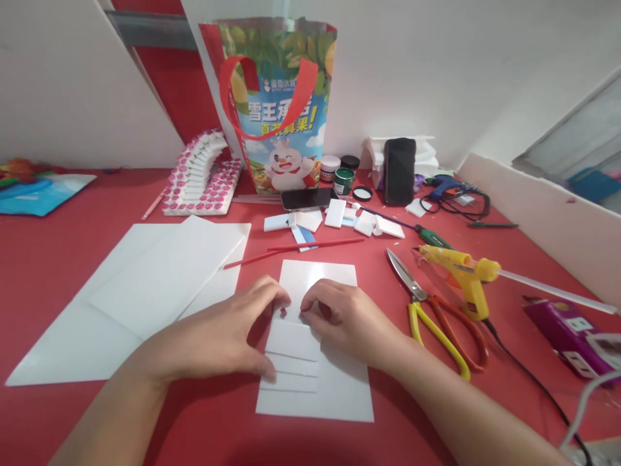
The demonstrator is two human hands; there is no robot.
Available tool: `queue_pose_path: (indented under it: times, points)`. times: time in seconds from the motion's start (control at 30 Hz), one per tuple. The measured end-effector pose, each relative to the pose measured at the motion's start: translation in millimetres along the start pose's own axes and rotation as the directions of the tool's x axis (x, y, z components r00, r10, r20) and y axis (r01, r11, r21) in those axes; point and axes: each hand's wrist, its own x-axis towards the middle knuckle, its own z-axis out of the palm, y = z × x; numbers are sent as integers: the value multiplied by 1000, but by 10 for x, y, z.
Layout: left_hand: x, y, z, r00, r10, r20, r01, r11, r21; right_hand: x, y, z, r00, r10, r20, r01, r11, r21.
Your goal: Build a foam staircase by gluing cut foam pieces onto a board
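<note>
A white board [342, 385] lies on the red table, with several overlapping white strips [291, 366] stacked like steps on its left part. My left hand [237, 330] rests at the board's left edge, thumb on the strips and fingers apart. Just by its fingertips sits a small dark red piece [283, 312]. On the other side, my right hand [337, 317] pinches another small red piece [303, 314] low over the board, just beyond the strips. Its fingers hide most of that piece.
Large white sheets [87, 323] lie on the left. On the right are scissors [420, 298] and a yellow glue gun [466, 272]. Thin red sticks [295, 247], white offcuts [334, 213], a stepped model [204, 175] and a printed bag [281, 110] stand or lie farther back.
</note>
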Motion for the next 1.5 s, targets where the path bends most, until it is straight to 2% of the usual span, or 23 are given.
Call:
queue_pose_path:
  times: [0.13, 0.27, 0.63, 0.83, 0.97, 1.13, 1.27, 1.37, 1.5]
  points:
    - [1, 60, -22, 990, -102, 95, 95, 992, 80, 3, 11, 13, 999, -39, -6, 39, 999, -5]
    - [29, 131, -39, 982, -132, 134, 119, 988, 99, 5, 8, 11, 999, -35, 3, 35, 999, -9]
    - [12, 116, -23, 983, -133, 124, 120, 987, 105, 2, -13, -13, 999, -27, 30, 29, 999, -38]
    - [5, 207, 28, 981, -159, 111, 144, 981, 126, -4, -25, -41, 1000, -28, 1, 28, 999, -35]
    - [16, 214, 54, 983, -150, 101, 137, 982, 129, 8, 40, -217, 990, 78, -121, -82, 996, -28]
    - [37, 196, 101, 987, -138, 76, 128, 983, 129, 15, 212, -501, 944, 184, -275, -201, 979, -34]
    - [18, 210, 139, 990, -137, 40, 130, 981, 143, -9, 315, -652, 935, 191, -300, -237, 963, -127]
    - [0, 218, 153, 989, -150, 12, 147, 978, 149, -39, 355, -749, 911, 270, -312, -349, 908, -232]
    - [-10, 228, 165, 978, -211, 11, 206, 966, 157, -64, 346, -822, 892, 388, -233, -446, 838, -313]
